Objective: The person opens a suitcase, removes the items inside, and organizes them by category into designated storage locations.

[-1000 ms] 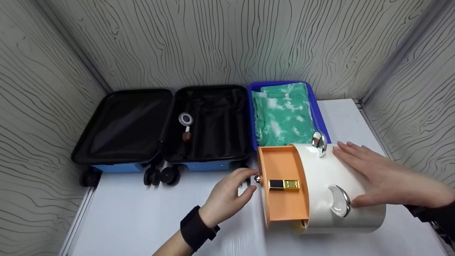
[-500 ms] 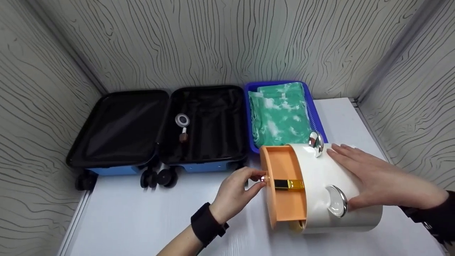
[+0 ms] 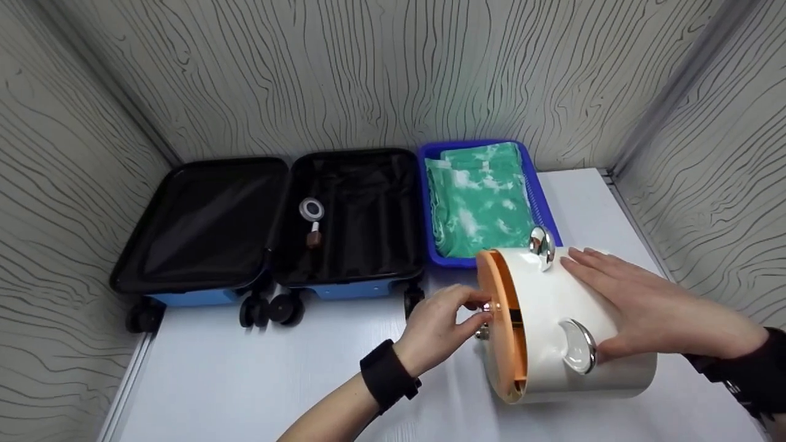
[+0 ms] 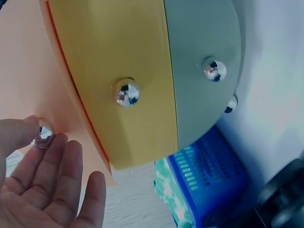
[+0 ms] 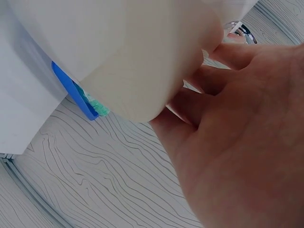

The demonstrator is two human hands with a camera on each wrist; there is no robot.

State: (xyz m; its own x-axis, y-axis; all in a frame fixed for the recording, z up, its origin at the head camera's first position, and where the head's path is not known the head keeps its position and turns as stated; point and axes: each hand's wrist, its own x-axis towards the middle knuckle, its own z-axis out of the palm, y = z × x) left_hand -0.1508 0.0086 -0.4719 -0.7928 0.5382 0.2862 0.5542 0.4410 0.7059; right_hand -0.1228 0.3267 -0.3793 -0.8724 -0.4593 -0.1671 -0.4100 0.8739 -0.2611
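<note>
A white rounded drawer cabinet with silver ear-like trims stands at the right of the table. My left hand pinches the round silver knob of its orange drawer, which sticks out only a little. Through the narrow gap a bit of a small black-and-gold block shows; most of it is hidden. Beside the orange front, the left wrist view has a yellow drawer and a grey-green drawer, both flush. My right hand rests with spread fingers on the cabinet's white shell.
An open black-lined suitcase with wheels lies at the back left. In it are a round silver-rimmed item and a small brown-and-white bottle. A blue basket of folded green-and-white cloth sits behind the cabinet.
My left hand has taken hold of the knob and moved right, sliding the orange drawer most of the way into the cabinet. The right hand stays on the shell.
</note>
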